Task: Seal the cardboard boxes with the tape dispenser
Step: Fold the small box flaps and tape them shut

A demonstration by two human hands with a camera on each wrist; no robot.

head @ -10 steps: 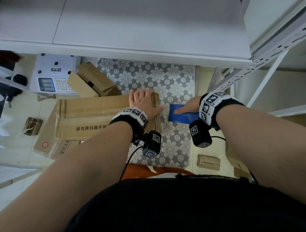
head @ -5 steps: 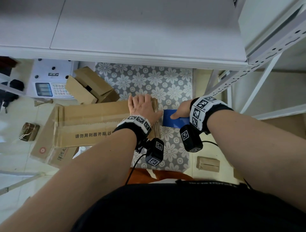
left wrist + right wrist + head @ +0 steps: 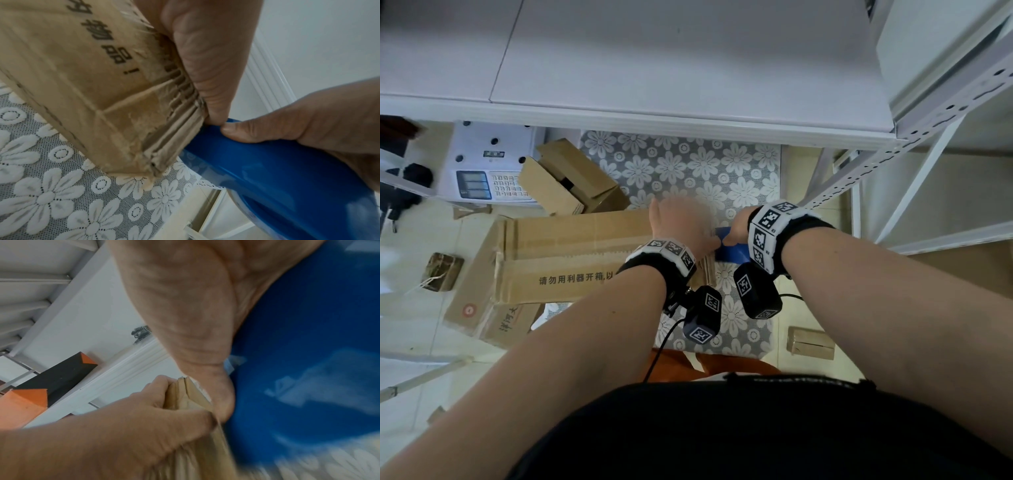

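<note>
The flattened cardboard box lies on the flower-patterned bench, left hand gripping its end. The right hand holds the blue tape roll against that end; sealing has barely begun.

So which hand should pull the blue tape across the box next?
Probably the right hand: it already grips the blue tape at the end of the cardboard box. The left hand is busy holding that end.
</note>
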